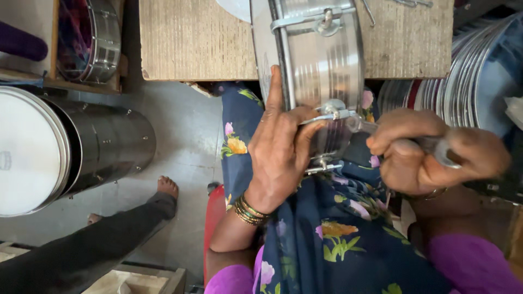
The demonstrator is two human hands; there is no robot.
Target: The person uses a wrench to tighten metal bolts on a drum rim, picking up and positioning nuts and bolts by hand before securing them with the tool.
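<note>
Wooden bench [207, 43] ahead; bare floor [185, 141] left open.

**What the person's wearing, quick rundown**

So the wearer has on a dark navy draped cloth [327, 228] printed all over with flowers: orange, pink and purple blooms on yellow-green stems. Bright magenta sleeves [474, 261] peek out at about 5 and 7 o'clock in the frame. The left hand [278, 149] has a stack of thin bangles [249, 211] at the wrist, gold with a green one mixed in. The right hand [425, 155] shows one slim gold-toned bangle [433, 193] too.
</note>
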